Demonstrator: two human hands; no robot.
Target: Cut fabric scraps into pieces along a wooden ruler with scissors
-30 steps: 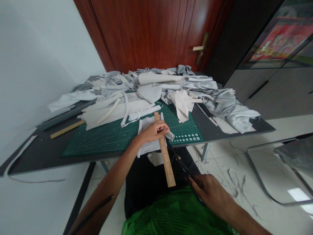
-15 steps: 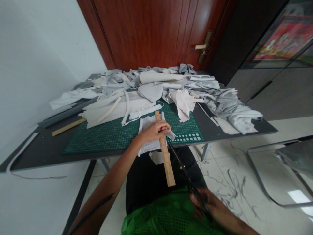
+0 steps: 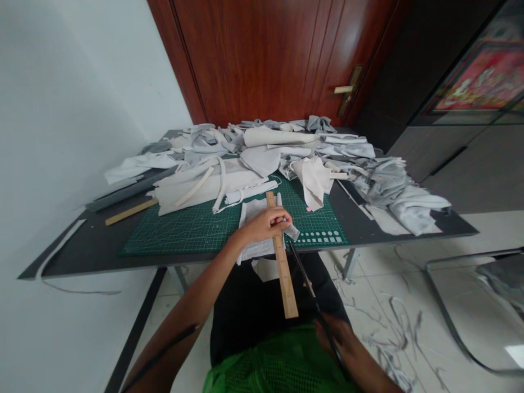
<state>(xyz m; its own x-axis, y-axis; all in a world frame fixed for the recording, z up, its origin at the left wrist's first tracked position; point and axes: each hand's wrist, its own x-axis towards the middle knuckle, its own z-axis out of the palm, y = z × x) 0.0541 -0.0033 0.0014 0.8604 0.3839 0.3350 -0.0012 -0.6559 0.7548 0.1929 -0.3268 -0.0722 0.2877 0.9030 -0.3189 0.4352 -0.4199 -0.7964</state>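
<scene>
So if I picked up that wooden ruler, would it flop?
Probably not: the wooden ruler runs straight past the table edge, so it seems stiff. It looks thin, so likely light, and its flat sides probably won't roll.

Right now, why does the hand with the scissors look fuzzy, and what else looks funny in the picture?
In the head view, the right hand and the lower part of the scissors are blurred, probably from moving. Also in the head view, light makes a shiny patch on the door, and the wide view makes the table look stretched and slanted.
</scene>
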